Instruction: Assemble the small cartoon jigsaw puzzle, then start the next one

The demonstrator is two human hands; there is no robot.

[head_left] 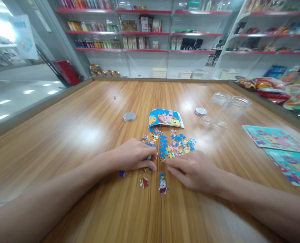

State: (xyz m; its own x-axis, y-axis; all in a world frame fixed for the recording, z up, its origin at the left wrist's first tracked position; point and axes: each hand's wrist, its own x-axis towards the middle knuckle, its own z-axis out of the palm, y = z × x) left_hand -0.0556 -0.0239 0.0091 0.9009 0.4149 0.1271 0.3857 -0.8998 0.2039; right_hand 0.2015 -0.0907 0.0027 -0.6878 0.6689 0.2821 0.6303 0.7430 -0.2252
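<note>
Loose jigsaw puzzle pieces (162, 143), mostly blue with pink and yellow, lie in a pile at the table's middle. My left hand (135, 155) rests over the pile's left side, fingers bent downward and thumb apart from them; it partly hides pieces beneath. My right hand (195, 170) reaches in from the right, its index fingertip touching a small piece (162, 160) at the pile's near edge, thumb apart. Nearer me lie a joined pink-faced section (162, 185) and a dark red piece (144, 182). Behind the pile stands a curved cartoon picture card (166, 118).
Two silver lids (129, 116) (201, 111) flank the card. Clear jars (237, 104) lie at the right, near crumpled clear plastic (218, 123). Two flat picture sheets (276, 138) (293, 167) lie further right. Snack bags (268, 89) are past the table's right edge; stocked shelves (145, 32) stand behind.
</note>
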